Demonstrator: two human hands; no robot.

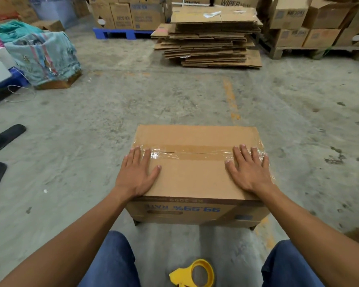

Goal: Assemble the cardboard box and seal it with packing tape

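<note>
A brown cardboard box (195, 177) stands on the concrete floor in front of me, its top flaps closed. A strip of clear packing tape (195, 152) runs along the centre seam from left to right. My left hand (138, 172) lies flat on the left end of the top, fingers spread, fingertips on the tape. My right hand (250, 170) lies flat on the right end in the same way. A yellow tape dispenser (197, 273) rests on the floor between my knees, apart from both hands.
A stack of flattened cardboard (211, 40) lies ahead on the floor. Pallets of boxes (129, 15) stand at the back and back right. A cloth-covered box (44, 56) sits at the left. Black slippers (2, 137) lie at the left edge.
</note>
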